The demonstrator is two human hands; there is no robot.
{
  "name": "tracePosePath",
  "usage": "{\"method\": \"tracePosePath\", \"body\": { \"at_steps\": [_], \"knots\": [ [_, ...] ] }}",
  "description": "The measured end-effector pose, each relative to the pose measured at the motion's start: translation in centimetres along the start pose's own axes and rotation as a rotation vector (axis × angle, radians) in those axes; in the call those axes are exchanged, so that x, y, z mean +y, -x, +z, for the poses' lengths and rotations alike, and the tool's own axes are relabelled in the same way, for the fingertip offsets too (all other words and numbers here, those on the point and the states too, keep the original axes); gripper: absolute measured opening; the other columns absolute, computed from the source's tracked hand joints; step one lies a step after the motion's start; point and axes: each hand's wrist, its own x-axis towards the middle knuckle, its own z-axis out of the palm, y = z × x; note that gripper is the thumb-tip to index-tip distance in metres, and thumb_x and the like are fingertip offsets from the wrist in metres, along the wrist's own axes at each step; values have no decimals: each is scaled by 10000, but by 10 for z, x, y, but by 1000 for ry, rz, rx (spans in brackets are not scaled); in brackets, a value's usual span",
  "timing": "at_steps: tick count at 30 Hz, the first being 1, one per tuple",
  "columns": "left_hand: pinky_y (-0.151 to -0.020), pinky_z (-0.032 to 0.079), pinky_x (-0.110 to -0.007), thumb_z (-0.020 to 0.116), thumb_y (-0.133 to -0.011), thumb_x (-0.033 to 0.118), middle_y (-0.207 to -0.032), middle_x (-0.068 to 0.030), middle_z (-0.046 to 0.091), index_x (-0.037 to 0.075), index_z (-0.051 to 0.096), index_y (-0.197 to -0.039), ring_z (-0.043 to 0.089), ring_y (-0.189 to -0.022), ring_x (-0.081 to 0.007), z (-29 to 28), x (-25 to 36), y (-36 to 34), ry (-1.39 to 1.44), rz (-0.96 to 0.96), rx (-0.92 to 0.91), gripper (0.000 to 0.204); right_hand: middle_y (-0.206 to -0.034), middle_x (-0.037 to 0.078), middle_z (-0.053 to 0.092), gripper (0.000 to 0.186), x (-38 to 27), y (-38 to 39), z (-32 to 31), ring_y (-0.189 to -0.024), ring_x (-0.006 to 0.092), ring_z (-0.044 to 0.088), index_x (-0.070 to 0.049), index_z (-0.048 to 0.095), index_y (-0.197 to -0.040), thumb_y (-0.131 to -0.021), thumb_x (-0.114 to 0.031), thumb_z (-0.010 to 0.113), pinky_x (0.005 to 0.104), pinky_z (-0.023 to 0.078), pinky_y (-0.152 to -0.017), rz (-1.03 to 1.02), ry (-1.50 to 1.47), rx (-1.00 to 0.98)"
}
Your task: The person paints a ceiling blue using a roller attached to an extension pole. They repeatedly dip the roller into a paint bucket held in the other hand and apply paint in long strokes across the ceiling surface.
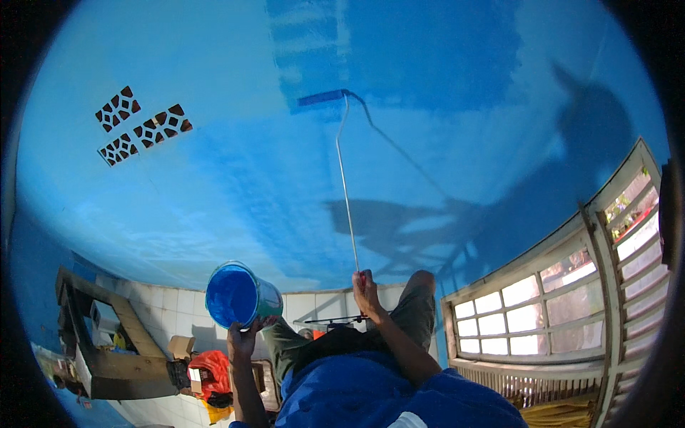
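Note:
My right hand (367, 294) is closed around the handle of a long-framed paint roller (347, 189). Its blue-coated sleeve (321, 98) touches the wall at the lower left of a darker blue painted patch (435, 53). Lighter blue covers the surrounding wall (214, 57). A bucket (271, 298), tilted so that its blue-stained inside shows, is in my left hand (245, 337), whose fingers support it from below. How much paint lies in the bucket I cannot tell.
Patterned vent blocks (163, 125) pierce the wall at left. A barred window (531, 303) stands at right. Below left are a wood-edged counter (132, 374), a red plastic bag (212, 371) and a cardboard box (181, 347). White tiles (168, 303) line the lower wall.

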Motion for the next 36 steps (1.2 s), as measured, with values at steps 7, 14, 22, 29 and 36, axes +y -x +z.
{"method": "tracePosePath", "body": {
  "at_steps": [7,14,22,29,36],
  "knots": [
    [-839,492,-413,391,-826,57,-1073,-241,490,-122,365,-1121,519,-979,-334,39,19,22,-1108,171,-140,346,-619,118,505,328,-43,-44,3,-542,266,536,-35,381,-931,-882,-349,463,363,407,-494,-47,-2,-63],
    [-850,484,-419,473,-787,41,-1082,-216,495,-93,367,-1139,526,-974,-318,-3,-1,-1,-570,172,-83,391,-603,132,432,253,-5,-12,16,-533,278,477,-46,395,-907,-900,-297,431,362,393,-495,-25,-5,-26],
    [-823,493,-377,549,-781,27,-1074,-205,521,-93,450,-1053,535,-969,-284,68,32,34,-1200,260,-84,313,-597,126,436,250,-46,-54,31,-503,261,458,-35,390,-884,-883,-271,470,352,383,-485,-197,-10,-2],
    [-831,491,-374,453,-810,16,-1098,-215,499,-104,419,-1079,523,-972,-287,35,16,16,-785,184,-92,297,-680,140,525,333,36,0,12,-616,301,550,-36,369,-991,-874,-329,476,387,430,-561,-6,68,-101],
    [-856,473,-444,412,-818,64,-1146,-222,446,-98,345,-1154,492,-999,-357,-5,3,0,-196,-19,-45,379,-598,117,478,245,-44,-37,24,-509,235,498,-46,404,-909,-880,-278,478,341,397,-488,-97,-22,12]
  ]
}}
